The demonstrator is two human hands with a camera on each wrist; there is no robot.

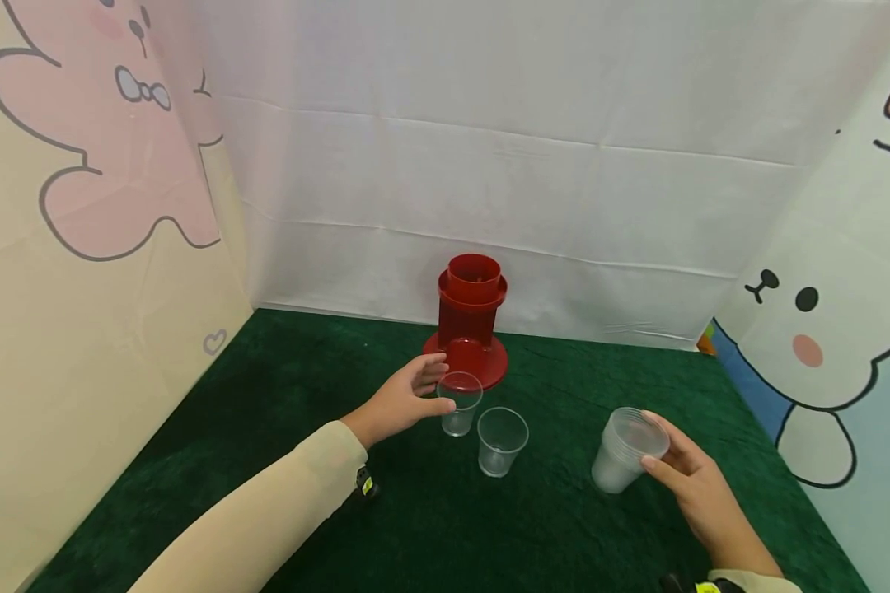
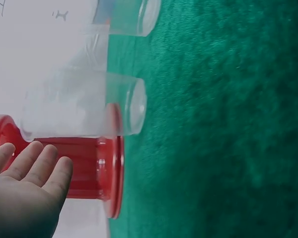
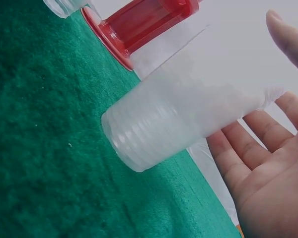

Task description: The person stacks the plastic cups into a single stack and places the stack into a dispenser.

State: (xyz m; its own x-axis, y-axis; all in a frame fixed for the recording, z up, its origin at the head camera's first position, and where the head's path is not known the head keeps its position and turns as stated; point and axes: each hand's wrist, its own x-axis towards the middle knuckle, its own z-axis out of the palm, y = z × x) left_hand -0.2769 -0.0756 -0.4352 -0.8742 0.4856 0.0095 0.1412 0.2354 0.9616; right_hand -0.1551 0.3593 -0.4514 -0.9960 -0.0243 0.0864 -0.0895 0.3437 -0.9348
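Observation:
My left hand (image 1: pixel 408 397) reaches around the rim of a clear plastic cup (image 1: pixel 456 422), thumb on the near side and fingers on the far side. In the left wrist view its fingers (image 2: pixel 37 166) are spread and fairly straight, beside the cup. A second clear cup (image 1: pixel 495 459) stands upright just to the right. My right hand (image 1: pixel 693 486) is at the right side of a stack of nested clear cups (image 1: pixel 614 457). From the right wrist, its thumb (image 3: pixel 290 42) shows apart from the stack, while the other fingers lie loosely along the far side.
Behind the left cup stands a red cylindrical holder (image 1: pixel 469 325) with a wide round base. Dark green cloth (image 1: pixel 445 535) covers the table. A white sheet (image 1: pixel 415 165) hangs along the back, with cartoon-printed sheets at both sides.

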